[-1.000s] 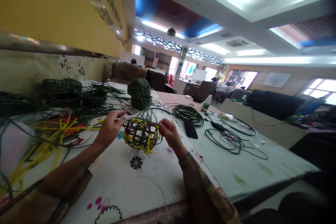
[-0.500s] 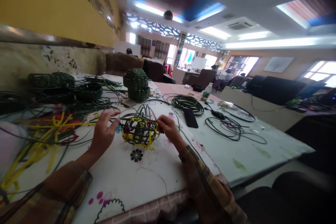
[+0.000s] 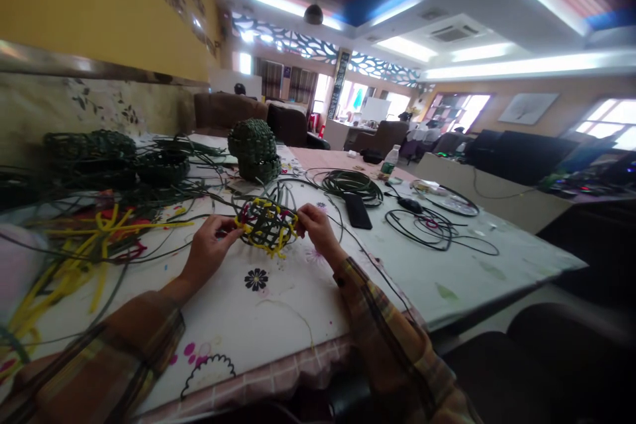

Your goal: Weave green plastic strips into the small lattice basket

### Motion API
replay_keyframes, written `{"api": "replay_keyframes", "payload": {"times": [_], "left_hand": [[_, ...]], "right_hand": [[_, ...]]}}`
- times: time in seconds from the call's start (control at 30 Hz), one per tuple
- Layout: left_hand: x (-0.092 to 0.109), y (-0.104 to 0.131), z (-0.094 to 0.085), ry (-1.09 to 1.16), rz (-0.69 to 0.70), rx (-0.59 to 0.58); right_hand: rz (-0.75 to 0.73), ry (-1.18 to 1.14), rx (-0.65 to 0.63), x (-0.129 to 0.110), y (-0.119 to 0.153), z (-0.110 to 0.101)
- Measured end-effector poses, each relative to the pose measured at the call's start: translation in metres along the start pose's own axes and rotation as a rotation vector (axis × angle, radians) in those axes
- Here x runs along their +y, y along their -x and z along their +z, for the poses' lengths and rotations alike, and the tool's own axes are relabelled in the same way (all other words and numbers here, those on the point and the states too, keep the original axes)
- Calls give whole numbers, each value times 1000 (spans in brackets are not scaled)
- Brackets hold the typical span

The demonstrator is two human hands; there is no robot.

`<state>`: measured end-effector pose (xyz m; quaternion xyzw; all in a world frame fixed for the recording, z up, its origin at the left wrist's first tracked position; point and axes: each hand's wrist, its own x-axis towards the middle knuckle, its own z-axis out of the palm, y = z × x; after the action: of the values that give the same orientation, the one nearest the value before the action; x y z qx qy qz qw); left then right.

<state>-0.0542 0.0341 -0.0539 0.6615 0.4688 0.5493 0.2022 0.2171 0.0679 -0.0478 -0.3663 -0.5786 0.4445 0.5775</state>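
A small openwork basket, woven from dark green strips with yellow and dark red strands, is held just above the white flowered tablecloth. Loose green strips stick up from its far side. My left hand pinches its left edge, thumb and fingertips on a yellow strand. On the other side, my right hand has its fingers closed on the basket's right edge. What lies right between the right fingertips is too small to make out.
A taller woven green piece stands behind. Yellow strips and dark woven pieces lie at left. To the right are a green coil, a black phone, a bottle and a cable loop.
My left hand has moved right and closed on the basket's left edge; before, it was apart with fingers spread. The basket has tilted slightly. My right hand keeps its hold.
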Motion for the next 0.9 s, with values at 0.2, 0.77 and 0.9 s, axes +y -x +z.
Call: {"api": "replay_keyframes", "payload": {"times": [0.2, 0.77, 0.9], "left_hand": [[-2, 0, -1, -85, 22, 85], [10, -3, 5, 305, -156, 269], [14, -7, 3, 562, -228, 243]], "right_hand": [[91, 5, -116, -4, 4, 1], [-287, 308, 201, -11, 6, 8], [-63, 115, 127, -10, 6, 9]]}}
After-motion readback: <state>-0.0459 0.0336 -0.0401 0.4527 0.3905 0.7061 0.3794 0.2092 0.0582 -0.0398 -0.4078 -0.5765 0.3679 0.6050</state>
